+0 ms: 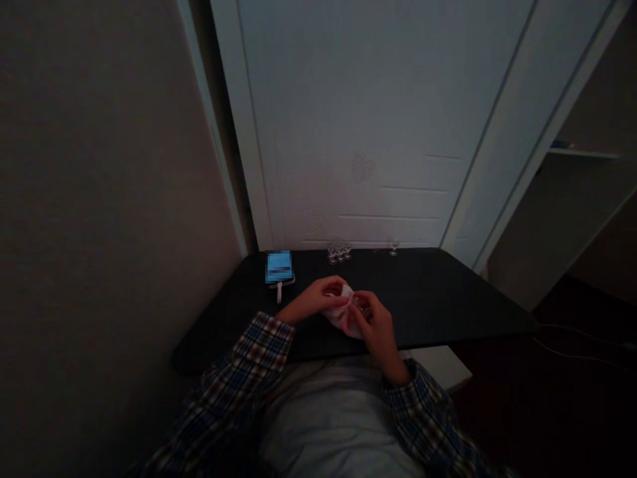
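Observation:
Near the front edge of the dark table, my left hand (pixel 323 297) is closed on a pink and white cloth (pixel 343 320), which is bunched up and hangs below the fingers. My right hand (pixel 377 323) is closed right beside it, thumb and fingers pinching at the cloth. Between the right fingers is a clear, shiny bit that looks like part of a small glass, mostly hidden by cloth and fingers. Farther back stands a cluster of several small clear stemmed glasses (pixel 339 251). A single stemmed glass (pixel 394 247) stands apart to their right.
A phone with a lit screen (pixel 279 267) leans on a stand at the table's back left. The black tabletop (pixel 438 299) backs onto a white panelled door (pixel 368 119). A wall (pixel 124 199) rises on the left. Below the front edge sits a white surface (pixel 442 367).

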Available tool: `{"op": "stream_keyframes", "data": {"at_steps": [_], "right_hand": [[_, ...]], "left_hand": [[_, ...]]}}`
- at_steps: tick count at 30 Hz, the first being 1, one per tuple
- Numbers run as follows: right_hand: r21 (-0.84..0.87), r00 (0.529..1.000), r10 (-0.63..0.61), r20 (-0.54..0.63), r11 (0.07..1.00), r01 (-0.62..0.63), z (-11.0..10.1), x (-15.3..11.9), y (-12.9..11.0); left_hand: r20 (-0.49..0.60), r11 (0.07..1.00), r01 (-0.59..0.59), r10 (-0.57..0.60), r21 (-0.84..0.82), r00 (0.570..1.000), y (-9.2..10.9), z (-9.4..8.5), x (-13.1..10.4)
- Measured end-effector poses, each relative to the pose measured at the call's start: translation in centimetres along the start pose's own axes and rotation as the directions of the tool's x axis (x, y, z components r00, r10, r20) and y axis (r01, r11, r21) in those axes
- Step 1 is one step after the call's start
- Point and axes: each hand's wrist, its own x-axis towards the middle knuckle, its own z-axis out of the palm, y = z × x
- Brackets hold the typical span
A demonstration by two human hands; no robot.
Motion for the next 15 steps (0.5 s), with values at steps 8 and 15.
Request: {"op": "stream_keyframes", "data": {"at_steps": [8, 15], "right_hand": [[0.089, 0.992, -0.022, -0.12, 0.996, 0.033, 0.14, 0.07, 0.02], [0.085, 0.993, 0.023, -0.119, 0.996, -0.013, -0.05, -0.11, 0.38]], "left_hand": [[-0.162, 0.993, -0.005, -0.013, -0.114, 0.987, 0.04, -0.19, 0.12], [-0.135, 0.988, 0.002, -0.023, -0.154, 0.991, 0.17, -0.05, -0.02]]}}
